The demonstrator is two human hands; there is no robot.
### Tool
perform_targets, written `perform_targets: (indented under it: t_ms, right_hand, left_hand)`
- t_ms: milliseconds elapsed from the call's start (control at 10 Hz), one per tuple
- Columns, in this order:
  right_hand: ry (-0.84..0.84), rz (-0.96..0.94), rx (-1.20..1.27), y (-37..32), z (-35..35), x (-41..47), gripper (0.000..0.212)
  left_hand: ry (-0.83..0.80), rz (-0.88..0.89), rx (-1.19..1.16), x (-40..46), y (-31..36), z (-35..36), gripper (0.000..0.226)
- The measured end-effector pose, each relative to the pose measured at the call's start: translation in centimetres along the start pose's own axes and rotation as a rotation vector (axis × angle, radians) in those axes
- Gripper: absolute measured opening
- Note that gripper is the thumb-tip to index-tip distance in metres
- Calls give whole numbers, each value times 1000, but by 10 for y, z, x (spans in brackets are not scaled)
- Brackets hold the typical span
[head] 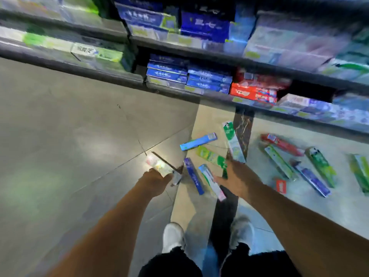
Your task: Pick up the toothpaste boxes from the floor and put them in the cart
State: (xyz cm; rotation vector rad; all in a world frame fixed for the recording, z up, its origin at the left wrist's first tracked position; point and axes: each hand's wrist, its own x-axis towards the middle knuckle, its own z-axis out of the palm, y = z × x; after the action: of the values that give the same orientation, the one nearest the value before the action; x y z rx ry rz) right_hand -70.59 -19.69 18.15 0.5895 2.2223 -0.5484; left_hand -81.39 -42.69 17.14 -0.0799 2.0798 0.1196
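Here, toothpaste boxes [279, 162] litter grey floor [69, 126] below shelves [199, 92]; left fingers [159, 174] hold one.

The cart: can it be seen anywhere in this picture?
No, only the floor, shelves, scattered toothpaste boxes and the person's arms show.
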Motion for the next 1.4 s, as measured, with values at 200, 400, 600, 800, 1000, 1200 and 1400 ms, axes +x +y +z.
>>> perform_targets:
  t_ms: [200,400,600,800,1000,1200,1400]
  right_hand:
    - [-70,89,12,32,129,118,61]
    - [-54,79,-85,35,186,175,62]
    - [56,80,-133,34,201,182,42]
    - [109,54,90,18,123,121,39]
    - [172,52,211,-10,-16,-33,57]
    - [232,101,385,-15,-172,-219,59]
    - [419,197,614,33,-271,-390,55]
  left_hand:
    - [-16,25,-71,161,-13,75,45]
    - [21,-171,-213,246,-19,105,93]
    - [223,-157,-406,267,-21,120,110]
    - [216,-73,-468,170,-4,64,102]
    - [235,234,-352,-18,31,-25,84]
    - [187,486,-164,-244,91,-124,92]
    - [71,791,73,-419,183,-164,110]
